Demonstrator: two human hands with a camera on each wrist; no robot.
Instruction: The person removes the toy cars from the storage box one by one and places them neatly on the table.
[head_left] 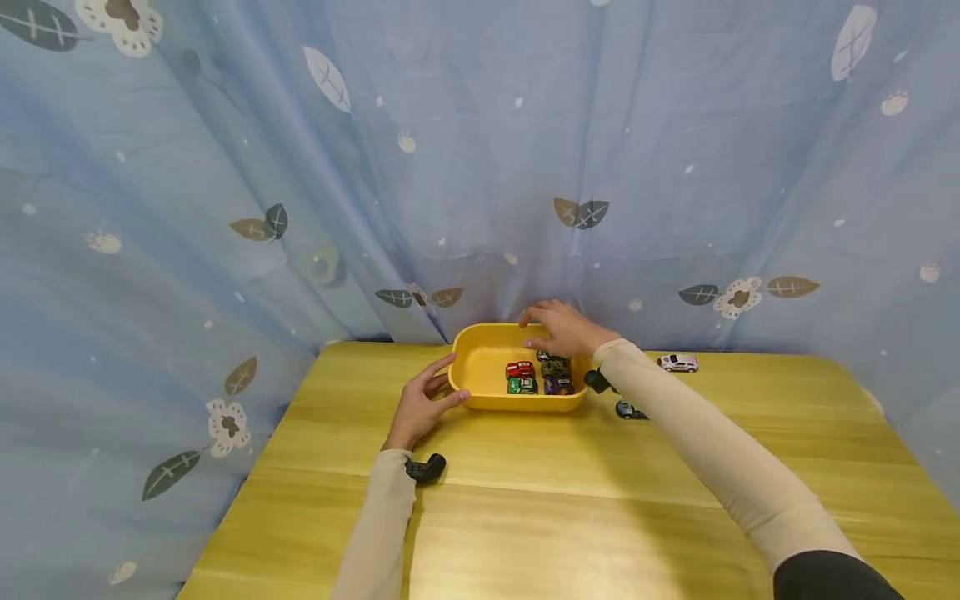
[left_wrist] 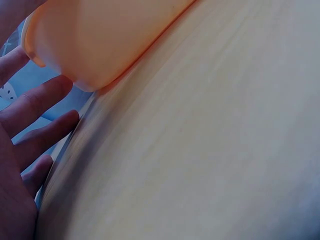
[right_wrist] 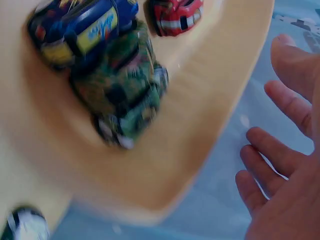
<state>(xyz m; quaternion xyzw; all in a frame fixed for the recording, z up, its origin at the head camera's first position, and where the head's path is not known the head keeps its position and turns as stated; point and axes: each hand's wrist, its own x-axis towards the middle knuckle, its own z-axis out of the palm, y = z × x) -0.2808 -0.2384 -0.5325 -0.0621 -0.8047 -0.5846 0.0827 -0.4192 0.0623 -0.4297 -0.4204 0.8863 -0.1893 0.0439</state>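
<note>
A yellow plastic bin (head_left: 487,402) sits near the table's far edge with several toy cars inside. Among them are a red car (head_left: 520,369), a green car (head_left: 522,385), a dark blue car (right_wrist: 85,30) and a camouflage car (right_wrist: 120,85). My left hand (head_left: 420,408) touches the bin's left end, thumb at the front rim and index fingertip at the side; its other fingers spread loosely. Over the bin's far right side is my right hand (head_left: 562,327), fingers spread and apart, holding nothing. Part of the bin's right end hides behind the right wrist.
To the right of the bin, a white toy car (head_left: 678,362) stands near the far edge of the wooden table (head_left: 525,517). A dark toy car (head_left: 630,410) lies nearer, partly behind the right sleeve. A blue patterned curtain (head_left: 480,167) hangs directly behind the table.
</note>
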